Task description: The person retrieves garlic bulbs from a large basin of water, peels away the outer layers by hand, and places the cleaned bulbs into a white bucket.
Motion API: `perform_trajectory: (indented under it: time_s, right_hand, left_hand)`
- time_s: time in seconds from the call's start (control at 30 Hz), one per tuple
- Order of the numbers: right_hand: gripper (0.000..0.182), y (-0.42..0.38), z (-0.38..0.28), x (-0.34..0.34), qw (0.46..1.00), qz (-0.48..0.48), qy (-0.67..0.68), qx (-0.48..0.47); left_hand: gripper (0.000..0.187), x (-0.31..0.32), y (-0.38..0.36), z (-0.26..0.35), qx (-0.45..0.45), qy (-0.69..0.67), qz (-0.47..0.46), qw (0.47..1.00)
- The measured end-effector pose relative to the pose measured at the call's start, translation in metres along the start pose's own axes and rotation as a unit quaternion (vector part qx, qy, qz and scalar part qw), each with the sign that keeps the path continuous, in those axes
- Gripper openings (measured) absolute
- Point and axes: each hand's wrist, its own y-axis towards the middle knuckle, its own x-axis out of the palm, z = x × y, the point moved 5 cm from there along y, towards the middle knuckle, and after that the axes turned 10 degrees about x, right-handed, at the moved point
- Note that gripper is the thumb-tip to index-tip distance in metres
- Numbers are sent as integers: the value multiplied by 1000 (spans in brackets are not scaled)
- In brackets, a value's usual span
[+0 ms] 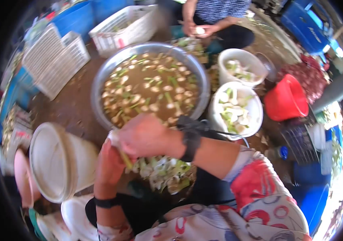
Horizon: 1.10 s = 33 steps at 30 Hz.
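Note:
My left hand (110,164) is closed around what looks like a fresh garlic bulb (114,137), its greenish stem (124,158) pointing down toward my lap. Closed over the same bulb from the right is my right hand (144,135), its fingertips partly hidden. Just beyond both hands stands a wide metal basin (205,86) of brown water, where many bulbs with short green stems float. Below my hands lies a heap of white and green peelings (167,174). To the right, a white bucket (257,114) holds trimmed bulbs.
Another person's hands (198,30) hold a pale bulb beyond the basin. A second white bucket (263,67) and a red bucket (286,98) stand right. White crates (55,60) are at left, with a large white tub (50,160) nearer. A reddish pile (307,78) lies far right.

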Motion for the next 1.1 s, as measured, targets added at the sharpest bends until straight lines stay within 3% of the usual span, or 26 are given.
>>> perform_trajectory:
  time_s: [0.07,0.1,0.17,0.2,0.27,0.3,0.33,0.37,0.4,0.47,0.57,0.6,0.63,0.67,0.73,0.8,0.9,1.1]
  right_hand:
    - [14,0,-5,0,999,30,27,3]
    - [13,0,-7,-3,995,56,77,-12]
    - [12,0,-8,-10,995,64,71,8]
    - [11,1,-7,-15,995,71,69,28]
    - [15,2,19,-30,979,148,89,113]
    - [20,5,39,-40,970,161,72,167]
    - [21,9,52,-50,969,131,-42,204]
    - [20,13,77,-51,957,107,-10,271]
    - [22,14,88,-33,965,41,-76,246]
    - [34,-8,88,16,942,-211,-99,240]
    - [31,3,38,2,918,-277,-105,265]
    - [27,10,23,-10,945,-192,72,254]
    - [25,13,15,-21,937,-94,244,232]
    - [25,9,13,-18,937,-91,241,236]
    - [20,4,-6,-21,993,28,116,21]
    - [17,3,-3,-16,998,25,56,14]
    - [10,0,-5,-17,997,73,14,-35]
    - [9,-7,-13,-6,997,-8,-66,-39]
  left_hand:
    - [40,-5,-2,4,98,244,15,965]
    - [40,-3,0,2,97,242,10,965]
    - [46,-1,-2,3,110,108,69,986]
    - [46,-5,-1,5,112,109,76,985]
    - [54,-4,-1,-2,-10,-57,-71,996]
    - [56,0,-3,3,-28,-85,-79,993]
    - [59,8,-5,5,-41,-113,-80,990]
    - [56,8,-6,7,-56,-162,-78,982]
    - [54,11,-4,8,-69,-214,-89,970]
    - [53,9,-2,7,-77,-210,-78,971]
    - [52,5,-1,8,-65,-203,-57,975]
    - [51,4,1,6,-62,-191,-40,979]
    - [49,4,3,1,-82,-168,-47,981]
    - [49,6,4,-3,-85,-168,-53,981]
    - [44,4,2,-11,-107,-175,-14,979]
    - [40,3,2,-12,-101,-169,-30,980]
    - [39,4,1,-13,-98,-171,25,980]
    - [39,3,-1,-21,-69,-69,100,990]
